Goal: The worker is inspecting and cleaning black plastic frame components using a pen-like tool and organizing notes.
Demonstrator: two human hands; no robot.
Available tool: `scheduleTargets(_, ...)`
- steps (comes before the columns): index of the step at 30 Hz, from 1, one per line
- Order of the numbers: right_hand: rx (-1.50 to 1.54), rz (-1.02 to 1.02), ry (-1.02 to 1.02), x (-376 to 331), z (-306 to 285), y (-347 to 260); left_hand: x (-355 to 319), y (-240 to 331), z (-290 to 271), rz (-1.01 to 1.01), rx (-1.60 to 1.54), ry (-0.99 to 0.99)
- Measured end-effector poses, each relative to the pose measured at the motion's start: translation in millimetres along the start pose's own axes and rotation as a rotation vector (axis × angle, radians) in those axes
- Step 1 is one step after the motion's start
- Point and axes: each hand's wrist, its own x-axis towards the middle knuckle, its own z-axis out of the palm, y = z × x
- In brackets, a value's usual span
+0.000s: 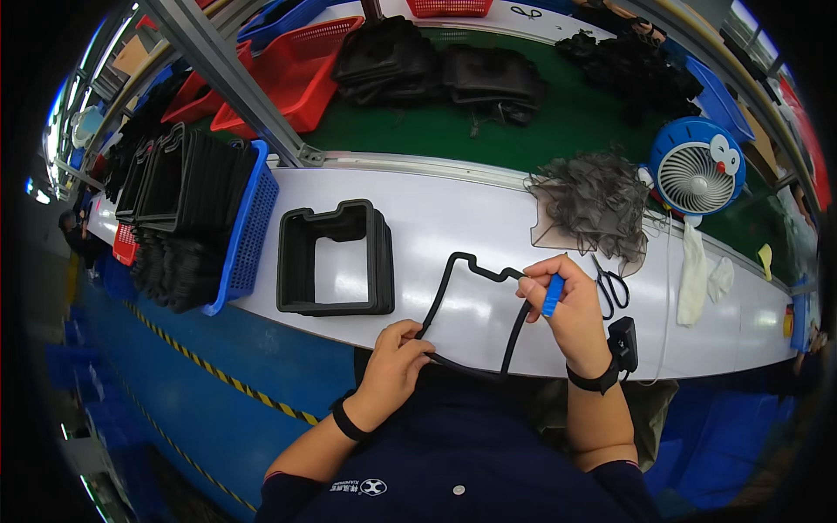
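Between my hands is a thin black frame (pixel 445 290), roughly rectangular with a notch in its far side. My left hand (pixel 395 363) is closed on its lower left corner. My right hand (pixel 565 305) pinches its upper right corner. A small blue piece (pixel 552 295) shows at the right hand's fingers; I cannot tell whether it is wrapped round a finger or held. Left of the frame, a neat stack of like black frames (pixel 381 261) stands on the white table (pixel 410 202). Black-handled scissors (pixel 613 289) lie just beyond my right hand.
A pile of dark sheer mesh pieces (pixel 593 205) lies behind the scissors, beside a blue fan (pixel 698 167). At the left, a blue basket (pixel 247 228) holds many black frames. Black stacks (pixel 493 77) and a red basket (pixel 292 80) sit on the green conveyor (pixel 384 131). A metal post (pixel 231 78) rises at the back left.
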Motion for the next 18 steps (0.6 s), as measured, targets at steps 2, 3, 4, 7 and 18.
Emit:
scheduleTargets(2, 0.431, -0.070, -0.009, -8.4, -2.5, -19.4, 1.9, 15.4, 2.1, -0.141, -0.390, -0.057)
scheduleTargets(3, 0.475, -0.165, 0.008, -10.1, -0.8, -21.2, 4.3, 18.8, 8.1, -0.138, -0.395, -0.066)
scheduleTargets(4, 0.421, -0.189, 0.046, -11.6, 3.5, -20.0, 6.6, 21.4, 14.2, -0.244, -0.733, -0.076)
scheduleTargets(7, -0.143, -0.331, 0.032, -12.4, 7.0, 7.2, 7.5, 23.5, 23.0, -0.447, -1.089, -0.140)
scheduleTargets(18, -0.519, -0.591, -0.324, -20.1, 39.5, 55.5, 0.5, 2.8, 27.7, -0.716, -1.230, -0.179)
